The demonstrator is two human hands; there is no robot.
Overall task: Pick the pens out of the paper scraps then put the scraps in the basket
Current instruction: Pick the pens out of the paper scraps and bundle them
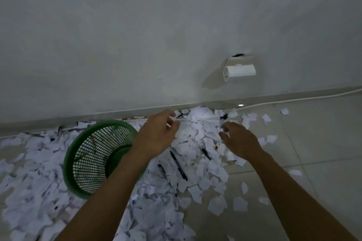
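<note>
left hand pinches a white pen clear of the scraps — right hand loosely curled, empty — green basket waiting beside.

Tiled floor: paper scraps, pens, basket.

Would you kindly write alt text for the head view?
Two bare hands reach over white paper scraps on a tiled floor; the left hand pinches a thin white stick-like item. A green mesh basket stands at left; black pens lie among the scraps.
</note>
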